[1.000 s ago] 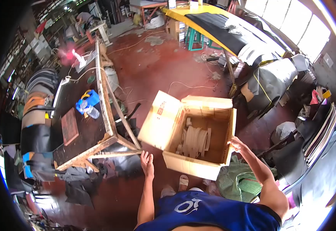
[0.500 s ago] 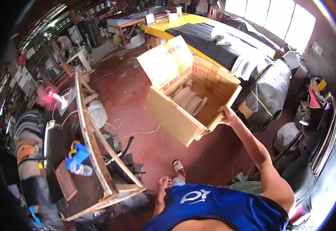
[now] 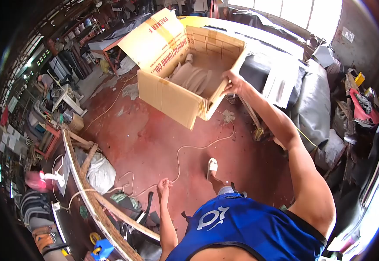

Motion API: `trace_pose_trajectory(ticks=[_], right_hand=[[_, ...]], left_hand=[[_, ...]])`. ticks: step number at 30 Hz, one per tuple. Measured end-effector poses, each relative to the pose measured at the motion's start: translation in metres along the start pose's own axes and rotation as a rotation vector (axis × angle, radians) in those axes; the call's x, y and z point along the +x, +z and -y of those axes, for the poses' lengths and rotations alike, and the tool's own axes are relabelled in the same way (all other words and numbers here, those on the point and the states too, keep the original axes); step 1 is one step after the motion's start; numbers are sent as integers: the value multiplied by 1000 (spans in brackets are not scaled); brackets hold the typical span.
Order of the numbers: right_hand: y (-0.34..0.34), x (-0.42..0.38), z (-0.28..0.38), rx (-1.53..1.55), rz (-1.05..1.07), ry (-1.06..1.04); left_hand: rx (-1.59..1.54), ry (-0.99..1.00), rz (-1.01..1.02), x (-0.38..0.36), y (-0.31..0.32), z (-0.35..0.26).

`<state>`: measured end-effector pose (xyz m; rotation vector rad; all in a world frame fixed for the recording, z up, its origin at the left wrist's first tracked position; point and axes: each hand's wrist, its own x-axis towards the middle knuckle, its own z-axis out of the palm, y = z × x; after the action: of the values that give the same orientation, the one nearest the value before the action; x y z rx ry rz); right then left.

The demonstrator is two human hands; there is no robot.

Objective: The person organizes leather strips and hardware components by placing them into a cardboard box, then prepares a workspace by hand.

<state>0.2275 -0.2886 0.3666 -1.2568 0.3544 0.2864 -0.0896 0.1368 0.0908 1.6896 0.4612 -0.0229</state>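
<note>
My right hand (image 3: 234,82) grips the near right edge of an open cardboard box (image 3: 167,98), with the thumb and fingers over its rim. The box is held up and out in front of me, above the red floor. One printed flap (image 3: 154,39) stands out to the left. Inside lie several pale, curved strips (image 3: 191,78) whose kind I cannot make out. Low beside my body hangs my left hand (image 3: 164,187), apart from the box, its fingers curled in with nothing visible in them.
A pale cord (image 3: 178,156) snakes across the floor ahead. At left stands a wooden frame (image 3: 83,187), with a white sack (image 3: 101,172) beside it. Rolls of dark sheet (image 3: 313,102) lie at right. A person (image 3: 46,80) is far back at left.
The box, still in my right hand, has shifted up and left in view. My left hand has swung forward. The wooden frame has slid left and down in view as I walk forward.
</note>
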Motion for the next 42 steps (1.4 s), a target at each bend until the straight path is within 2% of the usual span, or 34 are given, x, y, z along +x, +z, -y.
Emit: trace_pose_trajectory(ticks=[1, 3, 4, 5, 7, 9, 11, 12, 13, 17, 19, 23, 26, 27, 29, 31, 32, 35, 37, 38, 39, 40, 41, 42], right_hand=[[8, 27, 20, 3, -4, -29], [13, 91, 53, -12, -5, -68], [23, 93, 76, -9, 89, -58], [23, 130, 92, -26, 82, -63], [47, 137, 129, -42, 78, -157], [58, 184, 159, 32, 16, -131], [63, 220, 192, -12, 121, -144], [66, 244, 208, -17, 160, -153], [69, 266, 223, -35, 39, -113], [68, 356, 283, -67, 128, -94], [69, 394, 307, -65, 45, -114], [64, 487, 344, -64, -19, -75], [59, 541, 366, -79, -33, -106], [58, 554, 370, -71, -19, -103], [49, 589, 370, -61, -80, -15], [47, 594, 366, -37, -77, 30], [34, 607, 358, -162, -14, -106], [17, 679, 332, -85, -134, 33], [-17, 717, 294, -218, 46, -109], [-25, 739, 279, -113, 61, -80], [-19, 726, 284, -2, 61, -66], [-22, 705, 285, -128, 66, -142], [-7, 651, 299, -253, 56, -206], [-8, 644, 299, -221, 20, -111]], left_hand=[[46, -31, -41, 22, 0, 9], [164, -227, -71, 50, -2, 44], [437, -237, 103, 68, -19, 98], [286, -425, 113, 60, -17, 102], [228, -661, 144, 52, -10, 116], [245, -748, 176, 57, 4, 117], [270, -782, 211, 80, 20, 109], [283, -786, 231, 94, 28, 105], [290, -791, 250, 109, 34, 102], [305, -774, 305, 195, 61, 82], [303, -764, 325, 251, 77, 71], [246, -742, 349, 392, 108, 40], [-97, -780, 277, 529, 132, -5], [-129, -732, 225, 569, 141, -26], [93, -410, 114, 616, 168, -110], [223, -261, 153, 669, 182, -158], [258, -200, 160, 693, 191, -177], [354, -95, 194, 739, 212, -224], [391, -35, 210, 747, 223, -239], [396, -77, 187, 747, 227, -239], [405, -101, 177, 748, 232, -233], [373, -207, 158, 744, 238, -224], [340, -312, 134, 740, 244, -214], [344, -388, 178, 741, 247, -202]])
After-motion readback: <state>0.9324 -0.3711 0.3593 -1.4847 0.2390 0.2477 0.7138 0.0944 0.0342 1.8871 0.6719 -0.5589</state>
